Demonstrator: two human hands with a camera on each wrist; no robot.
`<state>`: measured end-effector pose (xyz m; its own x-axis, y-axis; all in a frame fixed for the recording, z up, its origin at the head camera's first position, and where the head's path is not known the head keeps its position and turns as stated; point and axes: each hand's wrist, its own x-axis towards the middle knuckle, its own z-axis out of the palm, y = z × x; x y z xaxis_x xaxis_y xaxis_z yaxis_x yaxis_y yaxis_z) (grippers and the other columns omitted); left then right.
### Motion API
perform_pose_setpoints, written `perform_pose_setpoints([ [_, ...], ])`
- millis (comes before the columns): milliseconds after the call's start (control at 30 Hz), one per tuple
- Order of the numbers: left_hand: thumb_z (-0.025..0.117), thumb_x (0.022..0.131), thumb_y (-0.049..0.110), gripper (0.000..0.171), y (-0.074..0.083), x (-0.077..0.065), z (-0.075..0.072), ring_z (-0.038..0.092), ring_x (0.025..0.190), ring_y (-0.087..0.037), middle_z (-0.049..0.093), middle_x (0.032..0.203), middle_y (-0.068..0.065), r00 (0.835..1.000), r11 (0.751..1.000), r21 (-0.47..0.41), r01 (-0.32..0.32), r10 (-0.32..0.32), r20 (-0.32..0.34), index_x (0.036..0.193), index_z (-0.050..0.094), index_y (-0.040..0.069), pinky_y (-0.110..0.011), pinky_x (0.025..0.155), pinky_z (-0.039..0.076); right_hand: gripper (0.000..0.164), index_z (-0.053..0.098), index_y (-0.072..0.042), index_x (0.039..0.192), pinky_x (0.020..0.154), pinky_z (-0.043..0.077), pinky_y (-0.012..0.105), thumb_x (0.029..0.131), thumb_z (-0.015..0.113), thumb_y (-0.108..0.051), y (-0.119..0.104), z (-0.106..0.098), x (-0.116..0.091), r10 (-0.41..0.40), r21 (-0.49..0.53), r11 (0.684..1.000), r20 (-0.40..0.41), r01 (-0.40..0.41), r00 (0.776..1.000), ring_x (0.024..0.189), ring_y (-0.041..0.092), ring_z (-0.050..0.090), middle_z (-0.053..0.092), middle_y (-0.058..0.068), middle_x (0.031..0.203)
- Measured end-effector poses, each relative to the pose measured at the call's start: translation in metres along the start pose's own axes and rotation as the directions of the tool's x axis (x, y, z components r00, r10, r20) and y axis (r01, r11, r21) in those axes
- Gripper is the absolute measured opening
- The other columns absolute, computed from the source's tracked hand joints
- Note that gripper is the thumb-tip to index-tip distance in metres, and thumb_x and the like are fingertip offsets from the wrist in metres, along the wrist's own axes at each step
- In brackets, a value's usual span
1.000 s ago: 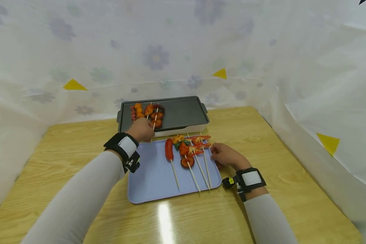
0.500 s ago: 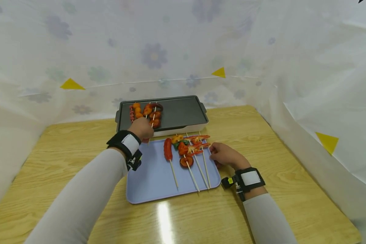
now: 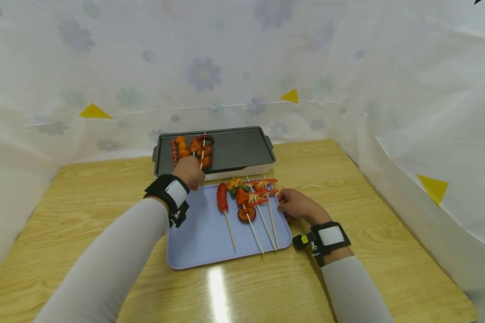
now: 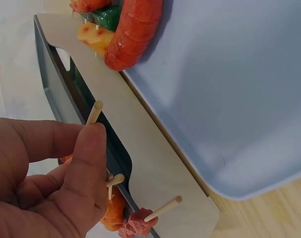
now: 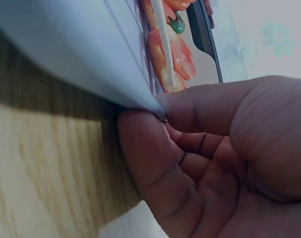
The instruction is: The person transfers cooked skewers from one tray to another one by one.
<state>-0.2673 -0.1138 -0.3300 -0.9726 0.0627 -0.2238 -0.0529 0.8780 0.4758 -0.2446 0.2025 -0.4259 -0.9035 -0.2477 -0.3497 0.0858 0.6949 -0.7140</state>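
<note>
At the front edge of the dark griddle [image 3: 242, 150], my left hand [image 3: 188, 170] pinches the bare wooden end [image 4: 94, 113] of a skewer between thumb and finger. Its browned round pieces [image 3: 204, 151] lie over the griddle, close beside other skewers at the left side. My right hand [image 3: 300, 206] grips the right rim of a light purple tray [image 3: 194, 244]; the right wrist view shows thumb above and finger below that rim. On the tray are a red sausage skewer [image 3: 222, 197], a skewer with a mushroom slice [image 3: 247, 214], and shrimp skewers [image 3: 262, 194].
Left on the griddle lie a skewer of orange balls [image 3: 182, 146] and one of small red pieces [image 3: 174, 152]. The tray stands right against the griddle's pale front side [image 3: 242, 172]. A wooden table [image 3: 117, 215] carries both, with a flowered white curtain [image 3: 226, 67] behind.
The skewer in my left hand has shifted slightly left, nearer its neighbour on the griddle. My right hand stays at the tray's rim.
</note>
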Motion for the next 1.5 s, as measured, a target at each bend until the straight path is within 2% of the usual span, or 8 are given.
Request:
perform_pose_setpoints([
  [333, 0.055, 0.082, -0.003, 0.029, -0.009, -0.007, 0.004, 0.052, 0.045, -0.014, 0.053, 0.053, -0.003, 0.999, 0.999, -0.046, -0.030, 0.029, -0.033, 0.057, 0.049, 0.008, -0.023, 0.042, 0.039, 0.016, 0.054, 0.000, 0.111, 0.059, 0.052, 0.034, 0.096, 0.056, -0.005, -0.004, 0.009, 0.003, 0.002, 0.009, 1.000, 0.007, -0.002, 1.000, 0.070, 0.023, 0.060, 0.057, 0.014, 0.092],
  [567, 0.058, 0.082, -0.002, 0.007, -0.006, -0.007, 0.000, 0.058, 0.056, -0.022, 0.058, 0.072, -0.011, 0.997, 0.997, -0.044, -0.061, 0.058, -0.050, 0.076, 0.058, 0.001, -0.026, 0.047, 0.045, 0.018, 0.054, 0.000, 0.113, 0.059, 0.053, 0.034, 0.096, 0.056, -0.006, -0.005, 0.007, 0.004, -0.003, 0.015, 1.000, 0.010, 0.003, 1.000, 0.071, 0.024, 0.060, 0.057, 0.015, 0.093],
  [733, 0.056, 0.080, -0.003, 0.009, -0.009, -0.008, 0.002, 0.048, 0.060, -0.023, 0.050, 0.078, -0.011, 0.992, 0.992, -0.079, -0.094, 0.087, -0.090, 0.076, 0.051, 0.003, -0.029, 0.050, 0.038, 0.018, 0.054, -0.001, 0.112, 0.060, 0.053, 0.034, 0.096, 0.057, -0.006, -0.006, 0.007, 0.004, -0.003, 0.017, 1.000, 0.011, 0.002, 1.000, 0.071, 0.024, 0.060, 0.057, 0.014, 0.094],
  [800, 0.056, 0.081, -0.003, 0.006, -0.012, -0.011, 0.005, 0.049, 0.063, -0.024, 0.050, 0.080, -0.012, 0.991, 0.989, -0.111, -0.095, 0.084, -0.101, 0.083, 0.051, 0.001, -0.030, 0.052, 0.039, 0.018, 0.054, 0.000, 0.112, 0.059, 0.053, 0.034, 0.096, 0.057, -0.006, -0.007, 0.007, 0.004, -0.006, 0.018, 1.000, 0.014, 0.006, 1.000, 0.071, 0.024, 0.060, 0.056, 0.015, 0.093],
  [900, 0.055, 0.086, 0.001, 0.018, -0.014, -0.017, 0.009, 0.055, 0.071, -0.026, 0.053, 0.088, -0.014, 0.992, 0.982, -0.168, -0.084, 0.067, -0.103, 0.103, 0.050, -0.002, -0.031, 0.057, 0.045, 0.017, 0.055, 0.000, 0.112, 0.059, 0.053, 0.034, 0.096, 0.056, -0.006, -0.006, 0.008, 0.003, -0.005, 0.021, 1.000, 0.012, 0.004, 1.000, 0.070, 0.024, 0.059, 0.056, 0.014, 0.093],
  [1000, 0.054, 0.090, 0.004, 0.025, -0.016, -0.024, 0.014, 0.055, 0.072, -0.026, 0.053, 0.091, -0.014, 0.993, 0.968, -0.237, -0.082, 0.060, -0.098, 0.114, 0.047, -0.001, -0.031, 0.058, 0.045, 0.017, 0.055, 0.000, 0.112, 0.059, 0.053, 0.034, 0.096, 0.056, -0.005, -0.005, 0.008, 0.003, -0.003, 0.027, 1.000, 0.005, 0.003, 1.000, 0.070, 0.024, 0.059, 0.056, 0.014, 0.092],
  [1167, 0.054, 0.092, 0.004, 0.024, -0.019, -0.036, 0.025, 0.053, 0.070, -0.023, 0.052, 0.089, -0.013, 0.990, 0.934, -0.340, -0.112, 0.075, -0.118, 0.114, 0.048, 0.000, -0.030, 0.056, 0.042, 0.017, 0.055, 0.000, 0.112, 0.059, 0.053, 0.034, 0.096, 0.055, -0.004, -0.005, 0.009, 0.003, -0.002, 0.038, 0.999, 0.003, 0.002, 1.000, 0.071, 0.023, 0.060, 0.057, 0.014, 0.093],
  [1500, 0.057, 0.093, 0.001, 0.025, -0.018, -0.049, 0.037, 0.058, 0.078, -0.024, 0.051, 0.101, -0.016, 0.989, 0.852, -0.507, -0.125, 0.066, -0.133, 0.116, 0.048, -0.001, -0.029, 0.062, 0.054, 0.016, 0.055, 0.000, 0.111, 0.059, 0.053, 0.034, 0.095, 0.056, -0.004, -0.004, 0.008, 0.003, -0.013, 0.030, 0.999, 0.002, 0.013, 1.000, 0.071, 0.023, 0.060, 0.057, 0.014, 0.093],
])
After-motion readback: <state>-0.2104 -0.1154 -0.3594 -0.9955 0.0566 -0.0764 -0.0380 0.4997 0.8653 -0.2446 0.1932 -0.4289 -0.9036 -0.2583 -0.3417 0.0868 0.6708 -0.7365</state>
